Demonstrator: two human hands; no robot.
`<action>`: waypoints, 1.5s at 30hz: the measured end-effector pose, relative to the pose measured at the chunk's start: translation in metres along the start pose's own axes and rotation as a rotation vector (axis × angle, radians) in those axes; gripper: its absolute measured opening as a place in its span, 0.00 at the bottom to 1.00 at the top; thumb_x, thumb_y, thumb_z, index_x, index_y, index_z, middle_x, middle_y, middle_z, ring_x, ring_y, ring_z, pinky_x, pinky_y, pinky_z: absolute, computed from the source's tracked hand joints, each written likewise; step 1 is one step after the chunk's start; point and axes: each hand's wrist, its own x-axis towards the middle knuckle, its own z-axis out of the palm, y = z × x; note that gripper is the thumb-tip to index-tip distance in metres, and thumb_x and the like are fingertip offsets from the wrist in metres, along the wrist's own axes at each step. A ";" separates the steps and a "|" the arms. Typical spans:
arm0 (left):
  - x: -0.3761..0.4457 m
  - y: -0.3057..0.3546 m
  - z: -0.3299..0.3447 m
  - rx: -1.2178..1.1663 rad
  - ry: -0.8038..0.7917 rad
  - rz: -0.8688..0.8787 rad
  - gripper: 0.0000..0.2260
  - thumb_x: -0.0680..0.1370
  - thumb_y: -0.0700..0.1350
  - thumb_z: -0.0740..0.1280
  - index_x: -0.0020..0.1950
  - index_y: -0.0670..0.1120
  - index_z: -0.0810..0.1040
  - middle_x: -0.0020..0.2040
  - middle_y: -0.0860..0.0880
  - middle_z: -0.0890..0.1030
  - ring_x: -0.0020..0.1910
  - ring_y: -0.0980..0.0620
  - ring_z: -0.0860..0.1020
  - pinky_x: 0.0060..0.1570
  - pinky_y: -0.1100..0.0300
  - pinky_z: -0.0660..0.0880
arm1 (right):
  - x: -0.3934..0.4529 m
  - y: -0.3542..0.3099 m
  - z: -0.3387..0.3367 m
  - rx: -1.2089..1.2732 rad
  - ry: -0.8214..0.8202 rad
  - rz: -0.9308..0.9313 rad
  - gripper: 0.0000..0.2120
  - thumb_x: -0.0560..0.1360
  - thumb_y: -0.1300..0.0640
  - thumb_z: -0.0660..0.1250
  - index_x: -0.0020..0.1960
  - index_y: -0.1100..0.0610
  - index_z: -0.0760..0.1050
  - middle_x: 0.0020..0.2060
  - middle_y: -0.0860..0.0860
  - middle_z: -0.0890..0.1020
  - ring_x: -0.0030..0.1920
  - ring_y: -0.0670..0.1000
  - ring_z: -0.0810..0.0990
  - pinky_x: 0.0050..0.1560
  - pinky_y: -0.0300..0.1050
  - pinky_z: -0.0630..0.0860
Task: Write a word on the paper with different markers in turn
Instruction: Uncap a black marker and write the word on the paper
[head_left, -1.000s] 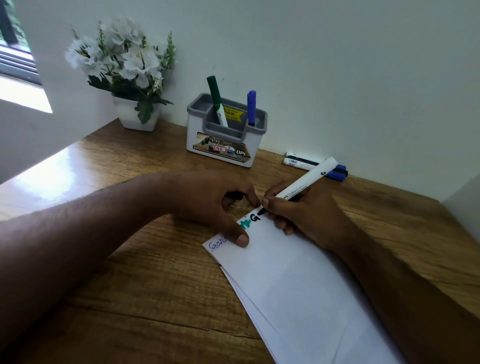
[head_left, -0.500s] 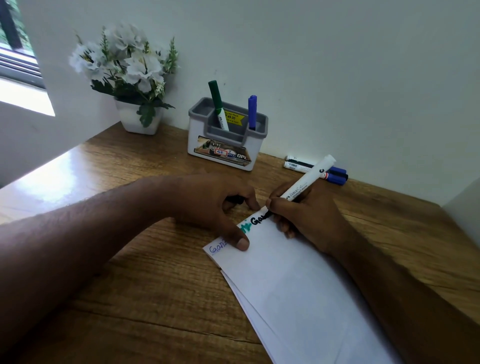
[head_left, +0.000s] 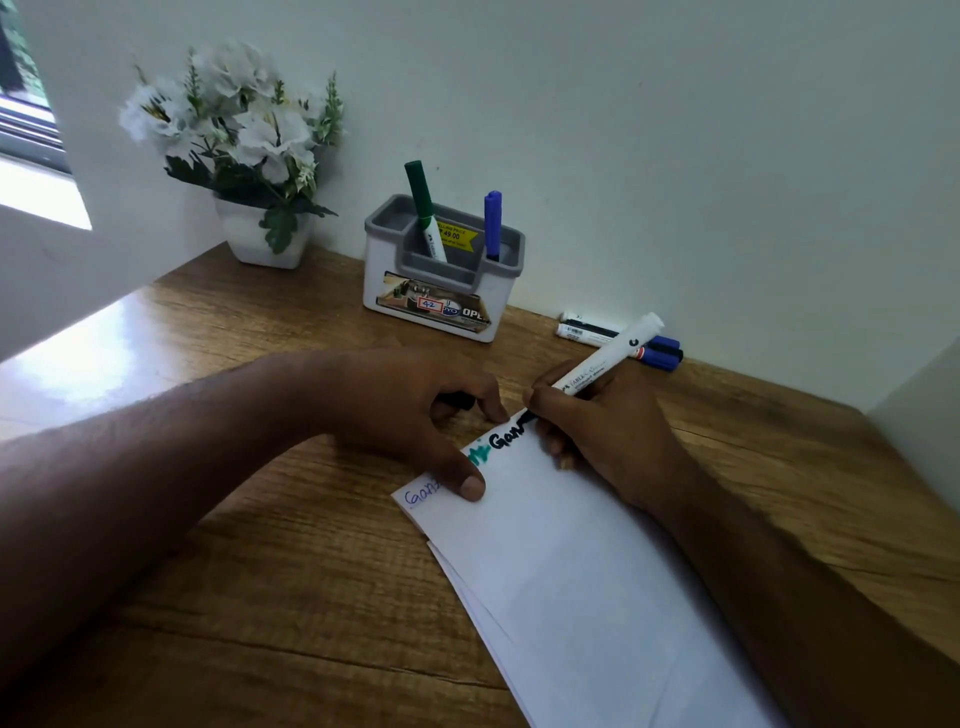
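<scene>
A stack of white paper (head_left: 571, 571) lies slanted on the wooden desk (head_left: 260, 545). My right hand (head_left: 608, 441) grips a white-barrelled black marker (head_left: 608, 364), its tip on the sheet's top edge at the end of black letters "Gan" (head_left: 508, 440). Left of them are a green scribble (head_left: 479, 454) and a thin blue word (head_left: 421, 496). My left hand (head_left: 405, 405) pins the paper's corner with its thumb; a small black cap (head_left: 458, 401) sits in its curled fingers.
A white and grey pen holder (head_left: 441, 306) at the wall holds a green marker (head_left: 422, 208) and a blue marker (head_left: 492, 221). Two more capped markers (head_left: 597, 332) lie by the wall. A white flower pot (head_left: 260, 244) stands back left.
The black word has grown from "G" to "Gan" as my right hand moved the marker rightwards. My left hand has stayed on the paper's corner.
</scene>
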 end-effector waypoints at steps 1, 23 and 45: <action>0.000 0.000 -0.001 0.001 -0.001 -0.001 0.28 0.66 0.63 0.72 0.64 0.65 0.68 0.45 0.68 0.68 0.44 0.64 0.70 0.39 0.68 0.65 | 0.000 0.000 0.000 -0.006 0.001 -0.004 0.05 0.72 0.66 0.69 0.37 0.64 0.79 0.22 0.53 0.79 0.20 0.48 0.76 0.21 0.39 0.73; 0.000 -0.001 0.000 -0.020 -0.006 -0.021 0.30 0.66 0.62 0.73 0.65 0.65 0.66 0.50 0.64 0.70 0.48 0.61 0.71 0.44 0.67 0.68 | 0.001 0.005 0.002 -0.053 0.019 -0.066 0.06 0.72 0.64 0.69 0.36 0.63 0.79 0.24 0.57 0.78 0.21 0.52 0.74 0.23 0.42 0.72; -0.008 0.001 0.009 -0.291 0.231 -0.035 0.53 0.61 0.57 0.79 0.70 0.71 0.41 0.77 0.51 0.57 0.72 0.47 0.62 0.62 0.59 0.64 | -0.001 -0.002 -0.001 0.459 -0.132 -0.163 0.05 0.74 0.66 0.66 0.42 0.59 0.78 0.32 0.62 0.82 0.21 0.52 0.73 0.21 0.38 0.70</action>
